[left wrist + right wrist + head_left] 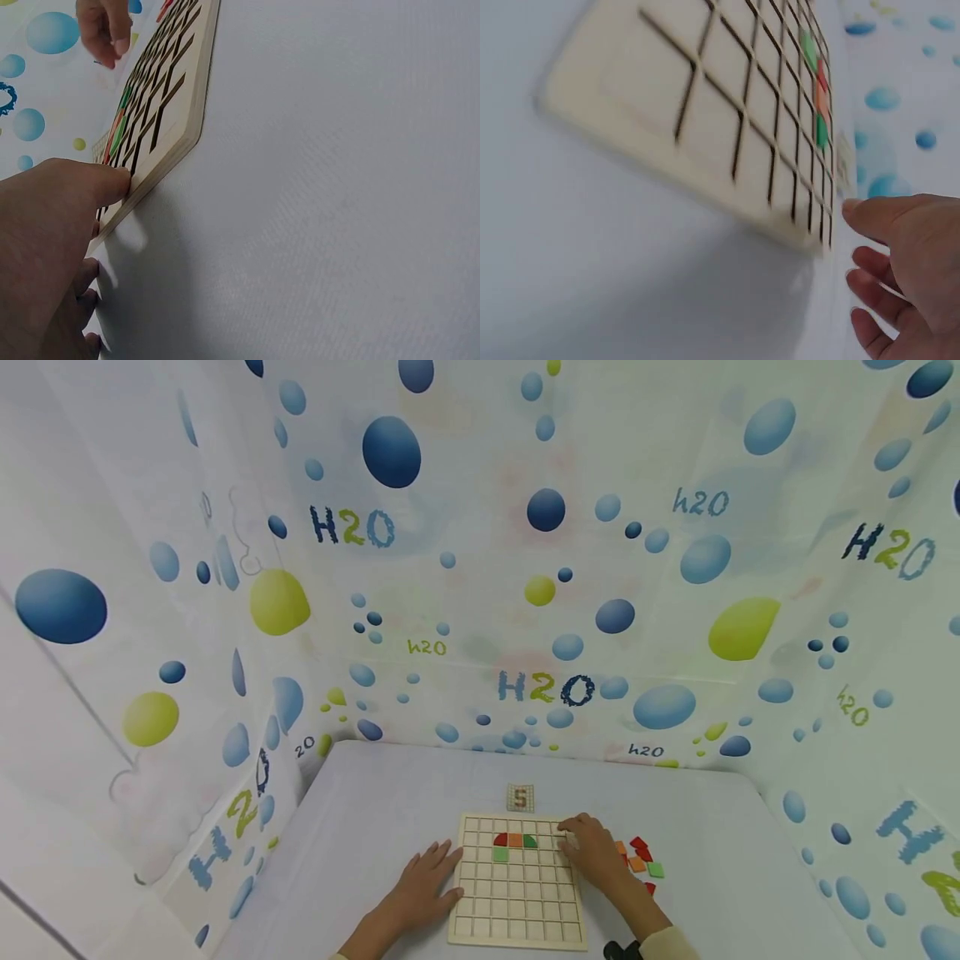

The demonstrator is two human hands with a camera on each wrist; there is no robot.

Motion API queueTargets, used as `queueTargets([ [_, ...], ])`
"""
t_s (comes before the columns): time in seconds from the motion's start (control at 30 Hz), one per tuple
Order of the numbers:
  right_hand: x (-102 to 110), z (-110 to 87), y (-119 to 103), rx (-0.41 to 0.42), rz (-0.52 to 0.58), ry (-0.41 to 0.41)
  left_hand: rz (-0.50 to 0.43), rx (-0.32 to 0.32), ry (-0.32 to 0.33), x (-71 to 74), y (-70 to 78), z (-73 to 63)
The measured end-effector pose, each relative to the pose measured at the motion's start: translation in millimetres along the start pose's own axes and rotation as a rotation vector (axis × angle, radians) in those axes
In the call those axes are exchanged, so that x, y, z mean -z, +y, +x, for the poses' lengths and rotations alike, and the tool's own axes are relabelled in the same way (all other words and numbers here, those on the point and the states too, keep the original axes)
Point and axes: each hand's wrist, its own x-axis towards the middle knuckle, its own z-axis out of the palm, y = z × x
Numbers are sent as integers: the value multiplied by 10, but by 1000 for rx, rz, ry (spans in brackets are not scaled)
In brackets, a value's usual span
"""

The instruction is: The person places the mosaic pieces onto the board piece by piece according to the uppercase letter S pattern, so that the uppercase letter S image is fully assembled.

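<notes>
A: Wooden grid board (517, 892)?
B: It's lying between our hands. We're touching its left edge, left hand (423, 887) spread; right hand (591, 853) is hovering by its far-right corner, fingers parted.

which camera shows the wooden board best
The head view: it shows nearly the whole wooden board from above. The left wrist view shows it steeply slanted and cropped at the top; the right wrist view, blurred and also cropped.
</notes>
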Motion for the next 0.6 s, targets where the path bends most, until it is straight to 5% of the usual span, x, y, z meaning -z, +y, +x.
queueTargets([
  [0.33,361,-161,531,-260,-91,-1,6,0,14,-10,-9,-4],
  [0.6,315,-210,660,-302,-46,-39,-7,-8,21,-22,-13,7],
])
